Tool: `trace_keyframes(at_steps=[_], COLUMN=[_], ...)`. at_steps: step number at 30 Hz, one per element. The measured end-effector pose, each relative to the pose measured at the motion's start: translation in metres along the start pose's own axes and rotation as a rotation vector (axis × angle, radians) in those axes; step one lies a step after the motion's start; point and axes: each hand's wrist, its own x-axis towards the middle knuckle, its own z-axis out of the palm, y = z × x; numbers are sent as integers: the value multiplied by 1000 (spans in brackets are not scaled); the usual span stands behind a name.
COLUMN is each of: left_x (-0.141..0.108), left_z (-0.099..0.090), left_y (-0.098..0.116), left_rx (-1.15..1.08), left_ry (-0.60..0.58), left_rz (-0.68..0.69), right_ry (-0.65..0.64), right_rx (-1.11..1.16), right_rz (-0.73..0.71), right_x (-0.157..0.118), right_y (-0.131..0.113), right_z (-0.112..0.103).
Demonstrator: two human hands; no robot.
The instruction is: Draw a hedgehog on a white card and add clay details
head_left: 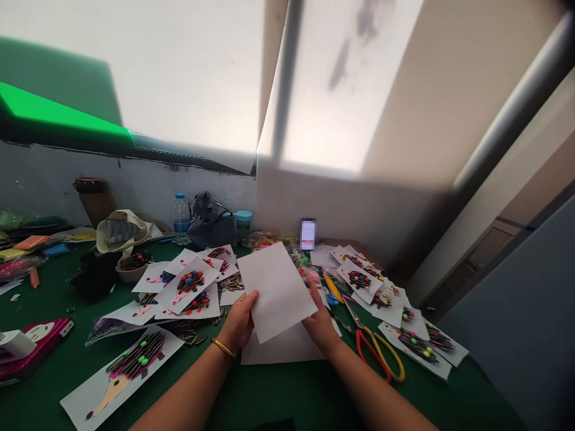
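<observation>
A blank white sheet (pixel 278 293) is held up, tilted, between my two hands above the green table. My left hand (pixel 241 319) grips its lower left edge, thumb on top, and wears a gold bangle on the wrist. At the right edge my right hand (pixel 320 320) is closed on the same sheet, with its fingers partly behind it. Beneath lies another white sheet (pixel 287 348), partly hidden by the held one and by my hands.
Hedgehog cards made with seeds lie at left (pixel 188 284), lower left (pixel 130 371) and right (pixel 415 347). Scissors (pixel 375 347) with red and yellow handles lie right of my right hand. Behind stand a bottle (pixel 180 221), a bag (pixel 211 227), a cup (pixel 244 226) and a phone (pixel 308 234).
</observation>
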Motion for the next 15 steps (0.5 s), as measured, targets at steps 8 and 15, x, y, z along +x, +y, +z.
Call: trace_keyframes(at_steps=[8,15], left_x=[-3,-9], left_z=[5,8], left_y=[-3,-2], left_rx=[241,244], left_ry=[-154,-231], left_rz=[-119,-145], right_ry=[-144,-81], right_rx=[14,229], right_rz=[-125,164], right_x=[-3,1], right_y=[-26,-19], right_z=[-34,-27])
